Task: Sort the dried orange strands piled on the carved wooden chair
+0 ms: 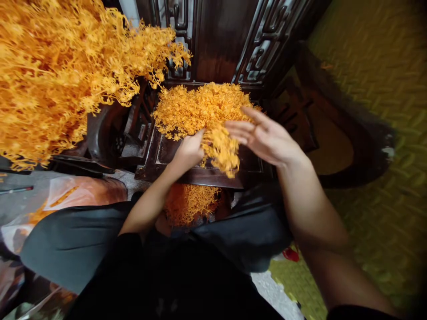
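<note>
Sprig cluster [223, 153] was gripped at its upper end by the clenched left hand [188, 152], its long axis slanting down and rightward. The right hand [265, 137] was seen open, fingers spread, just beside it. An orange pile [200, 106] was heaped beyond on the dark chair seat [167, 153].

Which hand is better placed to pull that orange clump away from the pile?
Probably the left. The left hand is closed on the orange clump at the front of the pile, while the right hand is open, fingers spread, beside the clump without gripping it.
</note>
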{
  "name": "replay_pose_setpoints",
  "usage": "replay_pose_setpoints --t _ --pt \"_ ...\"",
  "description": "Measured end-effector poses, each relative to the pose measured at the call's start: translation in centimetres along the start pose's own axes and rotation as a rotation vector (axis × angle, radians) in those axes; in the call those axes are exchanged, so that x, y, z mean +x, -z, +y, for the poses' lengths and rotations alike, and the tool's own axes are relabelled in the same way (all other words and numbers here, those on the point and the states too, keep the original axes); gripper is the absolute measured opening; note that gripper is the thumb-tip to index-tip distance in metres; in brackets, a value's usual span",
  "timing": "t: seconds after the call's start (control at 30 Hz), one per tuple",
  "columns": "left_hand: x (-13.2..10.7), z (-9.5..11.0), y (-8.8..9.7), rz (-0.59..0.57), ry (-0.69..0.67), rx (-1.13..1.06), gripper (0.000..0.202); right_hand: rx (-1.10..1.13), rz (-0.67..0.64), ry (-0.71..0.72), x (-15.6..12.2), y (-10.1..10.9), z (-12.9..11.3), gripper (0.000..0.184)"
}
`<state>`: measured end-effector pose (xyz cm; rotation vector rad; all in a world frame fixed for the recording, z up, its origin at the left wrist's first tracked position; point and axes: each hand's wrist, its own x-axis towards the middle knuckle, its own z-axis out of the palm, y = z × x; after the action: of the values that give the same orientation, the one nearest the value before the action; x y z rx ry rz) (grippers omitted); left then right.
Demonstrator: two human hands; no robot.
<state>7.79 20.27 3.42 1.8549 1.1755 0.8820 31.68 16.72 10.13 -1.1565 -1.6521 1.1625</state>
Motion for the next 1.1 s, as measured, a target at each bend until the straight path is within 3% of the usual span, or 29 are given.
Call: replay_pose_setpoints --t 0.07,0.13,0.23,0.33,0.43,0.57,0.67,0.73,0.9,1.0,1.1 --pt "0.9 -0.4 0.4 -0.007 0.22 -0.338 0.02 -0.071 0.255 0.106 0.6 0.5 0.4 0.079" --pt "1.2 0.0 0.3 -0.053 0.391 -0.665 0.031 -0.137 0.425 0.146 1.1 0.2 1.5 0.067" --pt "1.0 1.2 -0.8 -0.081 0.457 -0.973 0.035 -0.165 0.475 0.144 1.4 -1.5 2.9 0.051" --pt "0.9 1.9 -2.3 -0.025 0.389 -1.069 0.034 -0.326 0.402 0.192 1.0 -3.6 2.7 0.035" --pt "0.9 1.8 -3.6 0.065 0.265 -1.045 0.03 -0.467 0.301 0.294 0.3 -5.0 1.5 0.03" --pt "0.4 1.2 -4.8 0.173 0.172 -0.838 0.024 -0.623 0.174 0.468 -0.1 -5.5 0.9 0.054" --pt "0.1 0.9 -5.1 0.27 0.103 -0.677 0.019 -0.696 0.132 0.507 -0.3 -5.8 1.1 0.037" --pt "0.1 0.6 -4.9 0.311 0.07 -0.55 0.017 -0.704 0.157 0.491 -0.4 -6.0 1.1 0.027" --pt "1.1 -1.2 -3.3 0.347 0.022 -0.282 0.013 -0.726 0.221 0.542 -1.4 -6.6 0.5 0.028" --pt "2.4 -2.7 -2.2 0.389 0.061 -0.216 0.017 -0.734 0.216 0.59 -2.9 -6.9 0.0 0.03" --pt "3.8 -4.1 -0.8 0.495 0.146 -0.15 0.018 -0.729 0.311 0.542 -4.1 -6.7 -0.7 0.026"
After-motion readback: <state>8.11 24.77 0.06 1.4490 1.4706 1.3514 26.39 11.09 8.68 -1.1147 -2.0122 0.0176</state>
